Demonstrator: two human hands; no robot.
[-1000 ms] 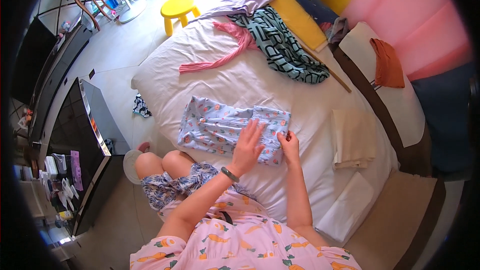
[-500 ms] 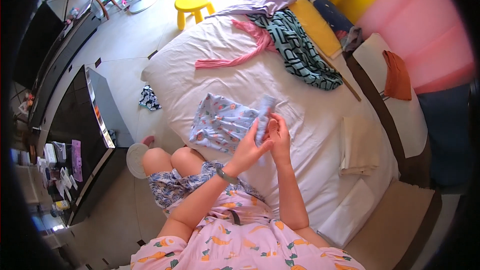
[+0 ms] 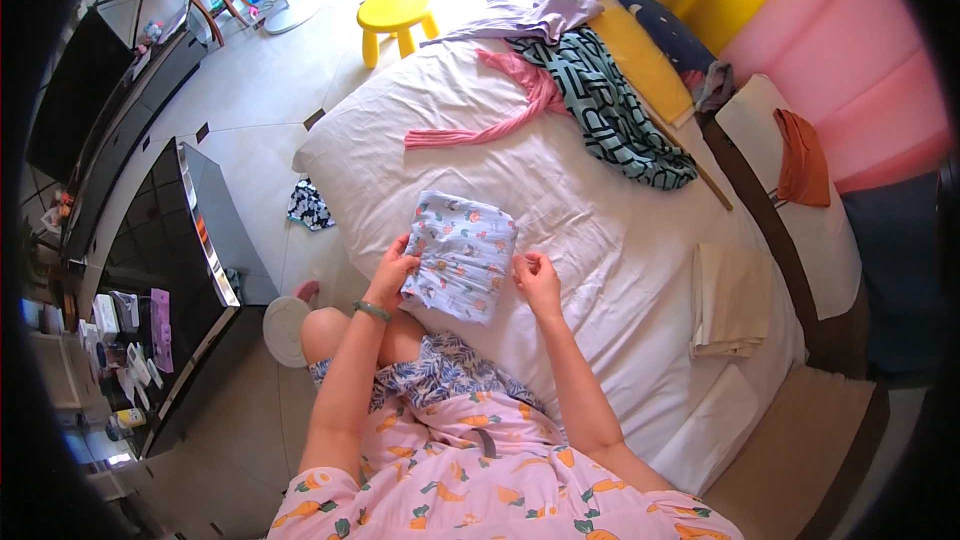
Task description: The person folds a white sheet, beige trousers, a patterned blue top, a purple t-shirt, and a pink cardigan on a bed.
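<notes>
A light-blue garment [image 3: 462,255] with a small floral print lies folded into a rough rectangle on the white bed sheet [image 3: 590,310], close to my knees. Gathers run across its lower left part. My left hand [image 3: 393,273], with a green bangle on the wrist, grips the garment's left edge, thumb on top. Just off its right edge is my right hand [image 3: 540,283], fingers curled in and holding nothing that I can see. What kind of garment it is cannot be made out.
Further up the bed lie a pink knit cloth [image 3: 490,130], a green-and-black patterned cloth [image 3: 620,120], a lilac cloth [image 3: 545,10] and a yellow one [image 3: 640,60]. Folded beige cloth [image 3: 730,300] is at the right. A yellow stool [image 3: 395,12] and black table [image 3: 160,270] stand on the floor.
The narrow folded strip that both hands held upright at the garment's right side now lies flat within it. My left hand has moved to the left edge; the right has let go.
</notes>
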